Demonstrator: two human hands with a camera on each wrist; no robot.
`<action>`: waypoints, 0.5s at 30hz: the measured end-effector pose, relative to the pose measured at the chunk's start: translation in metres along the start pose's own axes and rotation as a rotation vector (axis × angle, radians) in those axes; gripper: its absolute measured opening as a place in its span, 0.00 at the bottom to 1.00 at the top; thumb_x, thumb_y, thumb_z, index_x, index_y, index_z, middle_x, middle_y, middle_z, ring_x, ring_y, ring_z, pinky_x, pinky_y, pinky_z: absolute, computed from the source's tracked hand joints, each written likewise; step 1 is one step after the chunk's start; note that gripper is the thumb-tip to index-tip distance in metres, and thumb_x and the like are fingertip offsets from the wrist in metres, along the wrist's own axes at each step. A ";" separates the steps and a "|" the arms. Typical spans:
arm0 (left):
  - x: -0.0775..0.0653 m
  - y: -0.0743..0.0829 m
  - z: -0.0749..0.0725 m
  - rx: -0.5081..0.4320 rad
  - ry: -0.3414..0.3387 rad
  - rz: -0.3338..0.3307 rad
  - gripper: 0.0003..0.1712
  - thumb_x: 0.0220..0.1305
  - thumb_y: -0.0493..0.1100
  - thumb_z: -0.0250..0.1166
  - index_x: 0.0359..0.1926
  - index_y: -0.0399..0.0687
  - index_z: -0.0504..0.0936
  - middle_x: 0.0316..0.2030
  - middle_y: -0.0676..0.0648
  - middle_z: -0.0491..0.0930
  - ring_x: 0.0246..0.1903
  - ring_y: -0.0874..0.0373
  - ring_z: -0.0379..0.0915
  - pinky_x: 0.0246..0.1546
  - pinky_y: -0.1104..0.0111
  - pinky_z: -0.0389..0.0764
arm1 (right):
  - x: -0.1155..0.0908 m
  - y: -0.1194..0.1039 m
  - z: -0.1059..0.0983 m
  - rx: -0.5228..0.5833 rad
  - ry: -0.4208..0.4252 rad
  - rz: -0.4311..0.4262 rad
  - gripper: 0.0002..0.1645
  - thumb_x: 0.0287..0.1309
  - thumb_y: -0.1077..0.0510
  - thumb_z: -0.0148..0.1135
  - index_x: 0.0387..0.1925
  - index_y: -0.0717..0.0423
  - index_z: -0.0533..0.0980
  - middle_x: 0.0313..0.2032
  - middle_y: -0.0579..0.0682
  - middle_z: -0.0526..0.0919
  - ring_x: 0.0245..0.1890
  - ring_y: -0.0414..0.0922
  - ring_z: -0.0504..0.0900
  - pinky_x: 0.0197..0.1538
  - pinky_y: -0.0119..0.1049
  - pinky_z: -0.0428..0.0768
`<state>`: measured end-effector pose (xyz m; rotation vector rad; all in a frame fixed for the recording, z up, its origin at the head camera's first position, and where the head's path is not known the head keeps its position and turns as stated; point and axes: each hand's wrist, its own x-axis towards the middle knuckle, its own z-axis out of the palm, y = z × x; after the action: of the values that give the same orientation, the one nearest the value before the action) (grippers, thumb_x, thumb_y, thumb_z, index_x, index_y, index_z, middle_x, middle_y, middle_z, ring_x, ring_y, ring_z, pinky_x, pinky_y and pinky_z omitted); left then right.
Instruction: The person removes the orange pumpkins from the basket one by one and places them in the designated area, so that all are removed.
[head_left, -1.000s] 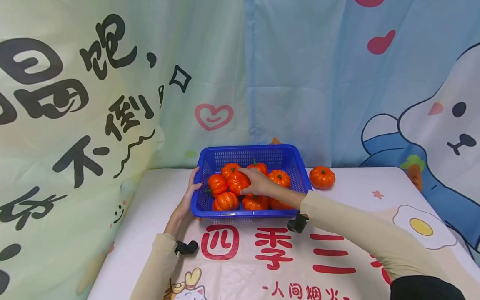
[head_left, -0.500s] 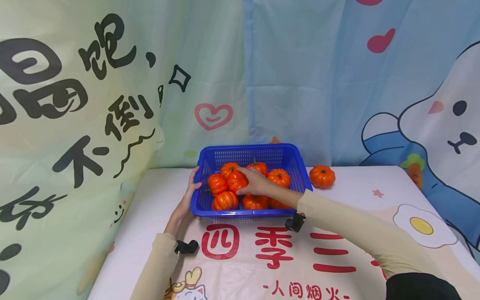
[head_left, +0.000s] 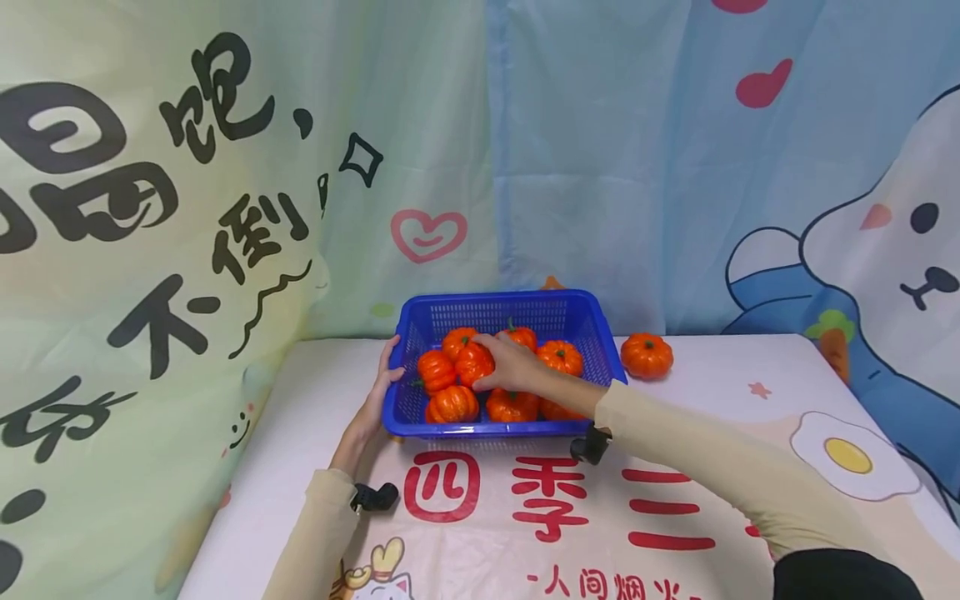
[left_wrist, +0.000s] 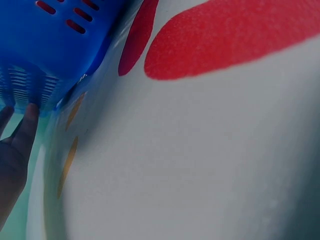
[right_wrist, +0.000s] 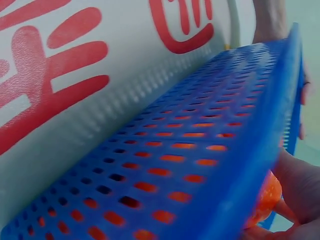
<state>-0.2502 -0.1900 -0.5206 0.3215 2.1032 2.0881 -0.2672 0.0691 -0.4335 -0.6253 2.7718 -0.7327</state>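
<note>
A blue perforated plastic basket at the back of the table holds several small shiny orange pumpkins. My left hand grips its left rim, with the thumb over the edge and the fingers against the outer wall. Inside the basket, my right hand grips one glossy pumpkin between thumb and fingers, among the others. Seen from the right wrist, that pumpkin shows partly behind the basket's front wall. Part of the pumpkins on the right is hidden under my right hand and wrist.
One more pumpkin sits on the table just right of the basket. A printed cloth with red characters covers the table. Right behind the basket hangs a printed curtain, and another side of it rises along the left.
My right hand has shifted slightly to the left with the pumpkin in its grip. The left hand and the basket have stayed in place.
</note>
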 end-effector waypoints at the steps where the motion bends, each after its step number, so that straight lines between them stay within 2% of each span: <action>1: 0.000 0.000 0.000 0.000 0.002 0.001 0.37 0.67 0.49 0.38 0.75 0.68 0.38 0.77 0.48 0.30 0.75 0.39 0.35 0.71 0.40 0.46 | 0.000 0.000 -0.001 -0.002 0.004 -0.002 0.47 0.49 0.47 0.73 0.69 0.51 0.63 0.53 0.61 0.73 0.46 0.54 0.77 0.53 0.48 0.79; 7: 0.001 -0.002 -0.001 0.008 0.005 -0.002 0.37 0.67 0.48 0.37 0.75 0.68 0.38 0.77 0.49 0.29 0.75 0.39 0.35 0.71 0.40 0.47 | -0.008 -0.004 -0.013 0.029 -0.001 -0.022 0.47 0.49 0.45 0.72 0.69 0.48 0.64 0.54 0.58 0.74 0.49 0.52 0.77 0.52 0.48 0.80; 15: 0.001 -0.001 0.000 -0.008 0.002 -0.013 0.37 0.67 0.49 0.37 0.75 0.70 0.38 0.77 0.47 0.31 0.74 0.37 0.40 0.69 0.39 0.53 | -0.048 0.002 -0.038 0.110 0.034 -0.040 0.47 0.49 0.44 0.71 0.69 0.48 0.63 0.57 0.58 0.74 0.53 0.54 0.76 0.51 0.52 0.81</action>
<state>-0.2509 -0.1899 -0.5218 0.3034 2.0918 2.0899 -0.2372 0.1084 -0.3976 -0.6548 2.7338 -0.9049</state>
